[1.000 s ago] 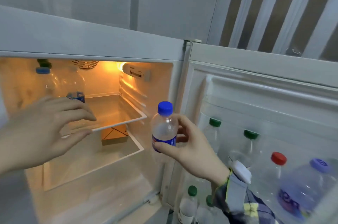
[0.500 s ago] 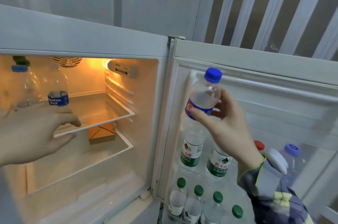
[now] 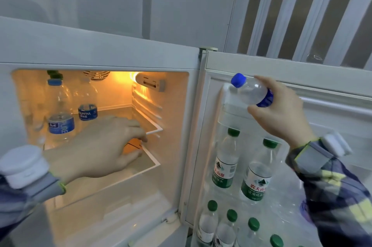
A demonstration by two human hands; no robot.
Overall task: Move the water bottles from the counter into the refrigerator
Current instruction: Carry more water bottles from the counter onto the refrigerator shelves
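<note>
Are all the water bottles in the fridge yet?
Not quite. Several are in: blue-label bottles on the inner shelf and green-capped bottles in the door racks. The right hand holds one blue-capped bottle, tilted, near the top door shelf. The left hand holds nothing. The counter isn't visible.

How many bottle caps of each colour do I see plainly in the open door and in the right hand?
green caps, in the door: 6
blue cap, on the bottle that the right hand holds: 1
Total: 7
The sleeve hides part of the door, so more may be there.
</note>
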